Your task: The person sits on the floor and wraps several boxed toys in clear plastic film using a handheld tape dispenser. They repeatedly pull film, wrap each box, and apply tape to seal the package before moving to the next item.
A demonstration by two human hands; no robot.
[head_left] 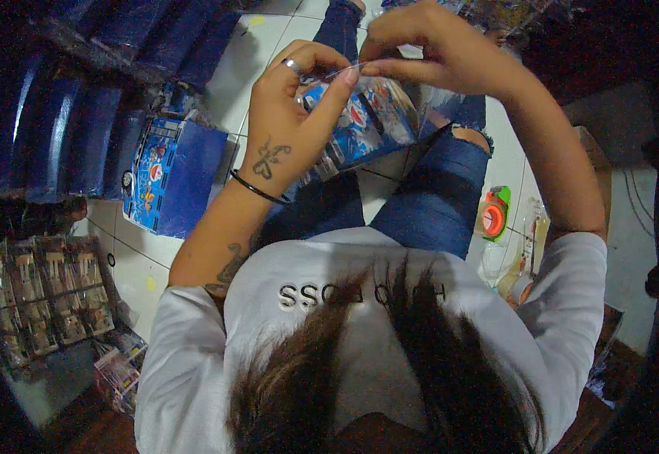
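My left hand (pixel 291 121) holds a blue cartoon-printed carton (pixel 367 125) above my lap, fingers curled round its top left corner. A ring sits on one finger and a black band on the wrist. My right hand (pixel 431 49) is at the carton's top edge. Between the fingertips of both hands stretches a short strip of clear tape (pixel 334 72). The carton's lower part is hidden behind my left hand.
Another blue printed carton (pixel 170 178) lies on the white tiled floor to my left, with dark blue stacked items (pixel 80 129) behind it. Packs of small goods (pixel 46 295) lie lower left. An orange and green tape dispenser (pixel 494 216) rests on the floor at my right.
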